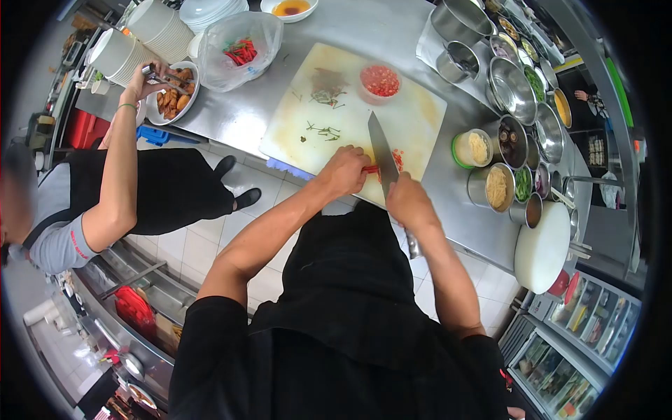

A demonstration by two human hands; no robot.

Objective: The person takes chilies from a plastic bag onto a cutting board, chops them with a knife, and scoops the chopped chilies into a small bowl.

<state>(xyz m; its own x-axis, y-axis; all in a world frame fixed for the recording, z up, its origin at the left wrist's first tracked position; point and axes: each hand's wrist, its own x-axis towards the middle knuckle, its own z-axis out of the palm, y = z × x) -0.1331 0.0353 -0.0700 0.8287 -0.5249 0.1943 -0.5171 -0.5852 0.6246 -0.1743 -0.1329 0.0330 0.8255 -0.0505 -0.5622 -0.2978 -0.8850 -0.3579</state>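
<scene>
My right hand (pixel 411 203) grips a large kitchen knife (pixel 382 147), its blade standing over the near part of a white cutting board (pixel 287 126). Close to the blade, my left hand (pixel 343 171) is closed on red chilies (pixel 370 169), holding them against the board. Small chopped red bits (pixel 398 158) lie just right of the blade. A clear tub of chopped red chili (pixel 380 80) sits on the board's far side. Green stem scraps (pixel 324 131) are scattered left of the knife.
A plastic bag of whole red chilies (pixel 241 52) lies beyond the board's left. Tubs and metal pots, including a pot of shredded food (pixel 496 187), line the right. At left, a co-worker's hand (pixel 145 80) holds tongs over a bowl of browned food (pixel 177 105).
</scene>
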